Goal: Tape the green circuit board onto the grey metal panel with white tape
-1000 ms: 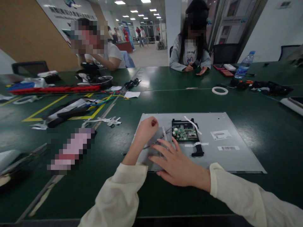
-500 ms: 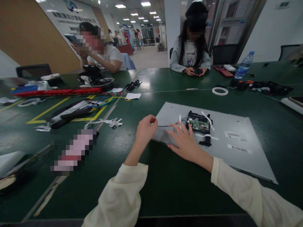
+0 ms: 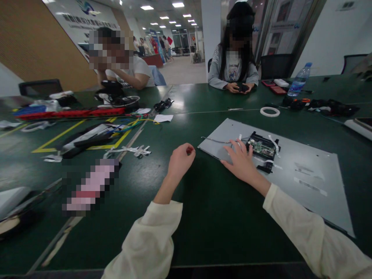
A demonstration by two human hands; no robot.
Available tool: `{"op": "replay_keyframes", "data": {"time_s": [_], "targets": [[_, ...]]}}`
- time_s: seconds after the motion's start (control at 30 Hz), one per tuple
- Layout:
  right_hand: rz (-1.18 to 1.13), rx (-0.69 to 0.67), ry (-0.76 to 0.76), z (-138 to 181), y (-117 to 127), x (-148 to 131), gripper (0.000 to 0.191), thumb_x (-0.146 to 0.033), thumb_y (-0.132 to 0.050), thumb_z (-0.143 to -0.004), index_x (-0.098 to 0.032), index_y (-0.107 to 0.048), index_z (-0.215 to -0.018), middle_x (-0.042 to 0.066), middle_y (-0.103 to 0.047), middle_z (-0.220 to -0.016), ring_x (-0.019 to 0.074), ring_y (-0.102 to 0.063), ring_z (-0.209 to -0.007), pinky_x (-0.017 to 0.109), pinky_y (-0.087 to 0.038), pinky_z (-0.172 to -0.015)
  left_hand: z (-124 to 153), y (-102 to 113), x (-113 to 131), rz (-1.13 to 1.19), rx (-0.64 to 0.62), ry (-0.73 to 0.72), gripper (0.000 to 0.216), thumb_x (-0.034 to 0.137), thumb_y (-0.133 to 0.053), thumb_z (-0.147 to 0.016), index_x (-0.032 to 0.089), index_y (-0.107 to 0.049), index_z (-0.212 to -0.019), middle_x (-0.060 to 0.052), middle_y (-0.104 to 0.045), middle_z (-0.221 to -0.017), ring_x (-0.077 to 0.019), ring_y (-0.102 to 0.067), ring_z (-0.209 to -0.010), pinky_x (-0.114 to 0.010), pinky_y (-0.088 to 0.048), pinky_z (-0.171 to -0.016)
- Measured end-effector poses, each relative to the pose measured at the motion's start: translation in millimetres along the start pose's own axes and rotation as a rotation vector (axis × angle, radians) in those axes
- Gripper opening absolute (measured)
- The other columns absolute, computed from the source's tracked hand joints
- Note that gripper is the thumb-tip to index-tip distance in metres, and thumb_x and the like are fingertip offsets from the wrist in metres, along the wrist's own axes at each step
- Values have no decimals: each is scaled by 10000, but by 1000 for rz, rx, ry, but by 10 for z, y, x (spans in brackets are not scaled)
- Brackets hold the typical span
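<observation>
A grey metal panel (image 3: 308, 170) lies on the green table (image 3: 221, 217), turned at an angle. A small green circuit board (image 3: 261, 146) in a black frame sits on it, with white tape strips and thin wires beside it. My right hand (image 3: 241, 162) rests flat on the panel's near-left part, fingers spread, fingertips close to the board. My left hand (image 3: 180, 161) hovers left of the panel, off it, fingers curled into a loose fist; what is in it, if anything, I cannot make out.
A white tape roll (image 3: 270, 111) lies behind the panel, a water bottle (image 3: 299, 80) and dark gear at the right. Cables, a red strip (image 3: 69, 112) and tape scraps (image 3: 130, 150) lie at the left. Two seated people face me across the table.
The panel has slid and rotated away to the right under my right hand. My left hand has come off the panel and stays in place, still curled.
</observation>
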State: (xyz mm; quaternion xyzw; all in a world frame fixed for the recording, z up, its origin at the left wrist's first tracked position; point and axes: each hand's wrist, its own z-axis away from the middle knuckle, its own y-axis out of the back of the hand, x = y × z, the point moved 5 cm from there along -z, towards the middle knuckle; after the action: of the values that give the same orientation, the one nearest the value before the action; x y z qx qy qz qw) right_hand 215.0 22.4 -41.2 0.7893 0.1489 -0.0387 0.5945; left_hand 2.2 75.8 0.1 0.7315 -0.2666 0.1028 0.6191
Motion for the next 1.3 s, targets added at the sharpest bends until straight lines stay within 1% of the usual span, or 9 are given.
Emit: {"op": "replay_keyframes", "data": {"time_s": [0.17,0.3,0.53,0.73,0.9,1.0,1.1,1.2,1.3], "targets": [[39,27,-76,-55,2,208,500,-483,-419,-885,-233,-429,-1318,128,-280,-1457,351,-128,-1364,687,-113,-1005,3,-30,5,20,-21,-15,155,275,-494,-831,194,-624,-857,-42,-664,-872,-175,-607,-811,-284,-467,-740],[87,46,-159,-107,-7,440,502,-492,-399,-890,-235,-418,-1321,133,-266,-1460,354,-129,-1360,694,-125,-988,13,-37,17,26,-37,-17,154,271,-496,-829,193,-625,-863,-45,-663,-875,-177,-608,-815,-290,-470,-745],[186,96,-338,-129,-1,990,495,-509,-363,-889,-242,-433,-1301,127,-276,-1449,365,-145,-1343,715,-149,-954,11,-67,12,8,-62,-11,153,259,-497,-820,195,-627,-868,-50,-666,-890,-182,-612,-826,-298,-470,-751],[257,138,-465,-91,40,1440,506,-512,-340,-890,-227,-447,-1294,141,-283,-1442,383,-150,-1335,737,-140,-932,27,-88,26,7,-88,-10,167,278,-496,-824,197,-629,-885,-53,-665,-894,-183,-615,-823,-287,-472,-731],[261,219,-525,-39,87,1734,515,-511,-353,-881,-222,-454,-1295,153,-322,-1416,384,-191,-1309,752,-118,-921,35,-97,49,-2,-106,-18,169,276,-493,-826,196,-630,-882,-55,-668,-889,-186,-616,-821,-283,-468,-710],[267,245,-552,-21,112,1889,528,-503,-369,-870,-201,-463,-1294,168,-326,-1410,388,-204,-1293,734,-145,-929,29,-117,30,-12,-100,-20,160,276,-494,-827,197,-628,-865,-53,-671,-879,-184,-619,-811,-279,-465,-698],[256,256,-583,-9,143,2040,536,-501,-383,-859,-193,-471,-1289,168,-367,-1380,383,-239,-1270,706,-176,-941,29,-136,12,-10,-106,-28,161,276,-493,-830,197,-627,-873,-51,-672,-878,-182,-621,-811,-276,-464,-695],[250,256,-614,11,172,2188,547,-504,-402,-847,-187,-468,-1288,168,-398,-1352,379,-276,-1248,689,-177,-952,36,-140,5,-9,-115,-31,162,277,-492,-830,197,-626,-875,-50,-670,-868,-182,-621,-797,-274,-462,-678],[249,290,-610,33,192,2306,564,-517,-407,-838,-193,-449,-1297,171,-410,-1342,382,-298,-1234,700,-169,-939,45,-139,4,-9,-117,-35,159,280,-493,-831,198,-623,-872,-47,-668,-859,-183,-620,-786,-274,-459,-663]]}}
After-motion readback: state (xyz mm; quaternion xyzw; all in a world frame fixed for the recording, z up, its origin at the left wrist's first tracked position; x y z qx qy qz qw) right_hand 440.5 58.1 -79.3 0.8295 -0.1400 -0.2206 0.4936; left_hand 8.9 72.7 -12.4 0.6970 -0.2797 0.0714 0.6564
